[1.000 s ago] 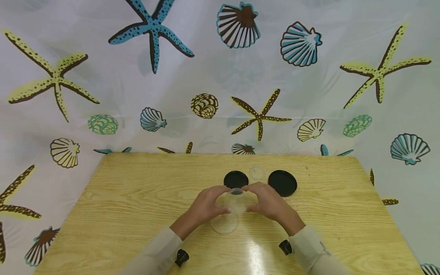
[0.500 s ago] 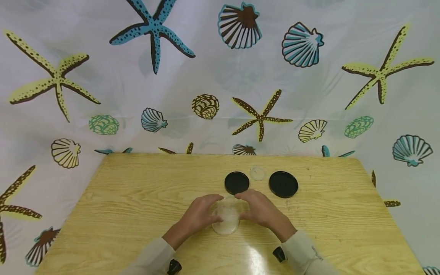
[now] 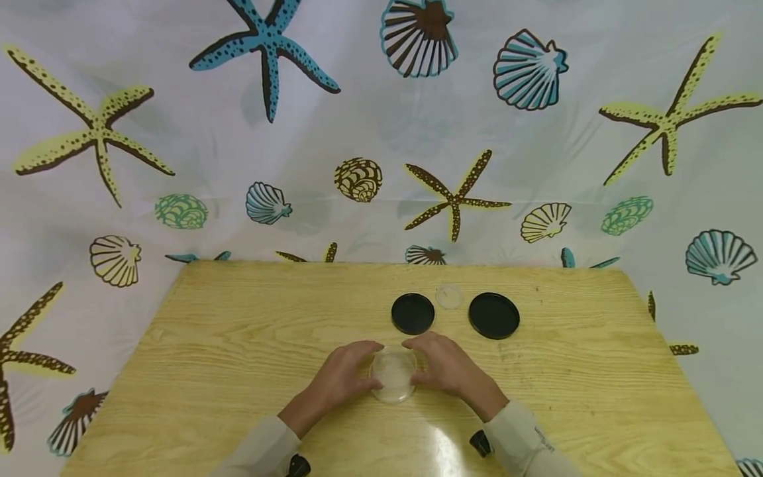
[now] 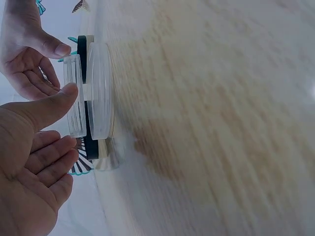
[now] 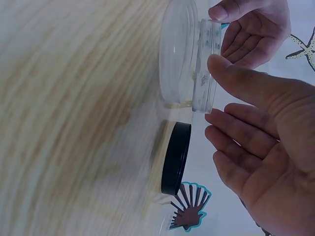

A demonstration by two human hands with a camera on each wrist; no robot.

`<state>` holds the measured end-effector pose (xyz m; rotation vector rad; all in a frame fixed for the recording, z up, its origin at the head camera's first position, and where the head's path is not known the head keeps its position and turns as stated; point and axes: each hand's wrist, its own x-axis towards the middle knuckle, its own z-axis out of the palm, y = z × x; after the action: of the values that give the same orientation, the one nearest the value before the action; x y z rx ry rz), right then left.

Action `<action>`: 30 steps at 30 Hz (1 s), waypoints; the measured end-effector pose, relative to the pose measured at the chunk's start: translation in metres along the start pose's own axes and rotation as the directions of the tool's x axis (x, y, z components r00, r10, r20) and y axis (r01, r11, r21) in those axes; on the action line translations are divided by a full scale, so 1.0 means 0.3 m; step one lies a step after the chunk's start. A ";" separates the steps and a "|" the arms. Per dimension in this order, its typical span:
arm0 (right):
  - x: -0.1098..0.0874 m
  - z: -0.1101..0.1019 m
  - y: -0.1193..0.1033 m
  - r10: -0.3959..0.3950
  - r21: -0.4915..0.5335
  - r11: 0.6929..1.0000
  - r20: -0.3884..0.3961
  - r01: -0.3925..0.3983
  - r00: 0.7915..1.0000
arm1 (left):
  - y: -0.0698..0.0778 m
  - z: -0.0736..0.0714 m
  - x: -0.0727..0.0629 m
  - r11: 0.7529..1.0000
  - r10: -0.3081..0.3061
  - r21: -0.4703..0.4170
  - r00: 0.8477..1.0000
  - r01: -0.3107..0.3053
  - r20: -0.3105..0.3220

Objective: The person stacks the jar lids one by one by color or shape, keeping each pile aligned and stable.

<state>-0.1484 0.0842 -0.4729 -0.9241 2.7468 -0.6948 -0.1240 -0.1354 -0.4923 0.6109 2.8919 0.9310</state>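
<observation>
Held dish: small clear round plastic dish, shallow, ridged side wall [image 4: 76,117]; lower centre of head frame, between both hands, level, right over the bigger clear dish. Touching it or just above: can't tell.
Left hand [image 3: 341,372]: gripping held dish at its left side, thumb on near part of rim, fingers toward far part; remaining fingers bent, palm side seen in left wrist view.
Right hand [image 3: 448,368]: gripping same dish at its right side, thumb near, fingers far; same pose mirrored.
Bigger clear dish: wide clear round plastic dish [image 4: 102,98], flat on table, lower centre of head frame, partly under held dish.
Contents, clear dishes: see-through walls, pale surface showing; any contents can't be made out.
Small black container: shallow round black dish with raised rim [image 3: 412,313], centre of frame, just beyond the hands; plain dark inside.
Large black container: wider shallow round black dish [image 3: 493,315], right of centre; plain dark inside.
Clear disc: small round transparent piece [image 3: 450,296], between the black dishes, slightly higher in frame; depth unclear.
Table: yellowish wood-grain top [image 3: 256,338], lower half of frame.
Backdrop: white cloth with starfish and shell prints [image 3: 334,126], upper half and both sides.
Sleeves: light beige [image 3: 262,442], bottom edge.
</observation>
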 end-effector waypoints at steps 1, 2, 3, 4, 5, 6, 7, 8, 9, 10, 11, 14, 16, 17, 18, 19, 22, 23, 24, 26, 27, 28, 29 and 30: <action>0.000 0.001 -0.001 0.004 0.004 1.000 0.002 -0.004 1.000 | -0.002 0.000 -0.001 1.000 0.007 0.000 1.000 -0.007 -0.002; 0.001 0.004 -0.001 0.006 0.011 1.000 0.003 -0.006 1.000 | -0.003 0.001 -0.002 1.000 0.013 -0.003 1.000 -0.013 -0.003; 0.000 0.006 -0.001 0.006 0.013 1.000 0.003 -0.006 1.000 | -0.004 0.001 -0.003 1.000 0.021 -0.003 1.000 -0.021 -0.003; 0.000 0.010 0.000 0.004 0.015 1.000 0.002 -0.005 1.000 | -0.006 0.002 -0.004 1.000 0.026 -0.004 1.000 -0.026 0.000; 0.000 0.013 0.002 0.001 0.015 1.000 0.000 -0.001 1.000 | -0.008 0.003 -0.006 1.000 0.029 -0.004 1.000 -0.029 0.005; -0.001 0.016 0.002 -0.002 0.012 1.000 -0.002 0.002 1.000 | -0.009 0.003 -0.007 1.000 0.031 -0.007 0.999 -0.031 0.010; -0.002 0.019 0.003 -0.007 0.011 1.000 -0.003 0.007 1.000 | -0.010 0.004 -0.009 0.999 0.031 -0.008 0.999 -0.031 0.014; -0.003 0.021 0.004 -0.014 0.013 1.000 -0.004 0.014 1.000 | -0.011 0.005 -0.010 0.999 0.031 -0.009 0.999 -0.031 0.021; -0.003 0.024 0.005 -0.018 0.007 1.000 -0.004 0.018 1.000 | -0.012 0.006 -0.011 1.000 0.028 -0.008 0.999 -0.028 0.028; -0.004 0.026 0.006 -0.018 0.002 1.000 -0.003 0.018 1.000 | -0.014 0.009 -0.012 1.000 0.023 -0.010 0.999 -0.023 0.035; -0.005 0.027 0.005 -0.019 -0.003 1.000 -0.001 0.019 1.000 | -0.014 0.010 -0.013 1.000 0.019 -0.013 0.999 -0.019 0.039; -0.007 0.034 0.005 -0.020 -0.015 1.000 0.002 0.020 1.000 | -0.017 0.015 -0.015 1.000 0.016 -0.007 0.999 -0.015 0.046; -0.008 0.038 0.005 -0.017 -0.027 0.999 0.004 0.017 1.000 | -0.019 0.018 -0.017 1.000 0.016 -0.004 0.999 -0.016 0.044; -0.007 0.042 0.006 -0.017 -0.029 0.999 0.003 0.017 1.000 | -0.020 0.019 -0.017 1.000 0.020 0.000 0.999 -0.020 0.041; -0.007 0.043 0.005 -0.018 -0.031 0.999 0.004 0.018 1.000 | -0.021 0.019 -0.019 1.000 0.022 0.001 0.999 -0.022 0.039; -0.007 0.045 0.004 -0.018 -0.033 0.999 0.004 0.018 1.000 | -0.021 0.019 -0.020 1.000 0.022 0.002 0.999 -0.022 0.036; -0.008 0.048 0.002 -0.015 -0.038 0.999 0.011 0.015 1.000 | -0.025 0.021 -0.024 1.000 0.022 -0.008 0.999 -0.021 0.032; -0.009 0.049 0.001 -0.018 -0.039 0.999 0.010 0.018 1.000 | -0.026 0.022 -0.025 1.000 0.020 -0.014 0.999 -0.020 0.032; -0.009 0.049 0.000 -0.021 -0.040 0.999 0.010 0.021 1.000 | -0.028 0.022 -0.026 1.000 0.018 -0.020 0.999 -0.017 0.034; -0.011 0.051 0.000 -0.033 -0.060 0.998 0.003 0.033 0.999 | -0.031 0.024 -0.026 0.999 0.014 -0.036 0.999 -0.012 0.039; -0.011 0.051 0.000 -0.039 -0.061 0.997 0.000 0.039 0.999 | -0.033 0.024 -0.026 0.999 0.011 -0.043 0.999 -0.009 0.044; -0.011 0.052 0.000 -0.043 -0.061 0.997 -0.002 0.043 0.999 | -0.034 0.024 -0.026 0.999 0.008 -0.049 0.999 -0.006 0.048; -0.011 0.052 0.000 -0.048 -0.064 0.997 -0.004 0.047 0.999 | -0.035 0.024 -0.026 0.998 0.008 -0.056 0.999 -0.005 0.051; -0.011 0.052 0.000 -0.047 -0.060 0.997 -0.003 0.046 0.999 | -0.036 0.024 -0.026 0.998 0.006 -0.061 0.998 -0.003 0.055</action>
<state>-0.1412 0.0803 -0.4866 -1.0030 2.7723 -0.6266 -0.1194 -0.1424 -0.5049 0.6283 2.8038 0.9820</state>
